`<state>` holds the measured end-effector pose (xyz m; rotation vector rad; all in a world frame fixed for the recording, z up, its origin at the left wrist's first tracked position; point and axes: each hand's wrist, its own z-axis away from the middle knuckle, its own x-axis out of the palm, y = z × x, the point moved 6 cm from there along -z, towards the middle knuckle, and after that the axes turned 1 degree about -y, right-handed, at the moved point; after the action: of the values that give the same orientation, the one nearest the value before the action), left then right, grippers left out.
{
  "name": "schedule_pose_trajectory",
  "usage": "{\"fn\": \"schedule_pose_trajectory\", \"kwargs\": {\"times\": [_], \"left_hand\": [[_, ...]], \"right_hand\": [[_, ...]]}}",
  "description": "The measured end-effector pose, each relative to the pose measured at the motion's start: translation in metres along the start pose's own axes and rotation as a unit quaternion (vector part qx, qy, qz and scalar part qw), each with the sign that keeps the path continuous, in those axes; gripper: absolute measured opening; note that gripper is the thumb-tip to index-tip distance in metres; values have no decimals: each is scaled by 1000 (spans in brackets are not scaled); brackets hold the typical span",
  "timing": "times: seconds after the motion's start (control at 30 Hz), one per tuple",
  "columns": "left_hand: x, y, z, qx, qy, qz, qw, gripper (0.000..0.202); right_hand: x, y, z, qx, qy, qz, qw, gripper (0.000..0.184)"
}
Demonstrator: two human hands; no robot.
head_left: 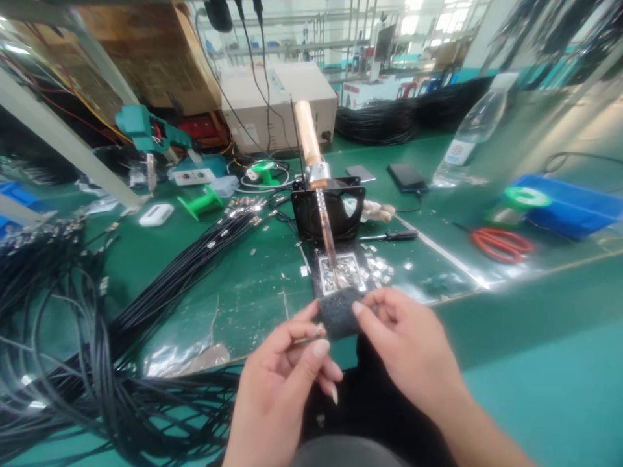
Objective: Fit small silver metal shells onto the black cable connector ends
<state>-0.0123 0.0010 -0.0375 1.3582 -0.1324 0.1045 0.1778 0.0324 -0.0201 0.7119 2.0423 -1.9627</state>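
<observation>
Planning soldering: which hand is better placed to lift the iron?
Right hand, probably: it seems empty, fingertips at the sponge below the soldering iron; the left hand pinches a small metal piece.

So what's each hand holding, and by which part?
Left hand pinches a small silvery metal piece between thumb and forefinger tips; which part is unclear. Right hand touches the dark grey sponge pad at its edge; hold cannot be told.

Left hand (282, 383) pinches small part (318, 331), too tiny to identify. Right hand (403, 350) fingers curled inward, grip unclear. Both forearms cut by bottom edge. Soldering iron (318, 175) tip buried in scrap on tray (361, 261). Cable bundle (73, 363) runs off left edge. Bottle (474, 126) blurred, label unreadable.
</observation>
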Motion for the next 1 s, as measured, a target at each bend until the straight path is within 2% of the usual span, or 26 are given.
{"fn": "schedule_pose_trajectory", "kwargs": {"times": [0.23, 0.47, 0.77, 1.0], "left_hand": [[5, 12, -2, 29, 28, -9, 999, 16], [7, 15, 9, 63, 16, -64, 996, 10], [10, 17, 15, 56, 21, -116, 992, 17], [12, 14, 19, 49, 26, -98, 994, 14]], "right_hand": [[1, -10, -6, -40, 30, 41, 998, 21], [-1, -16, 5, -69, 55, 47, 995, 19], [-1, -19, 14, -102, 70, 56, 991, 19], [-2, -19, 19, -109, 61, 62, 990, 18]]}}
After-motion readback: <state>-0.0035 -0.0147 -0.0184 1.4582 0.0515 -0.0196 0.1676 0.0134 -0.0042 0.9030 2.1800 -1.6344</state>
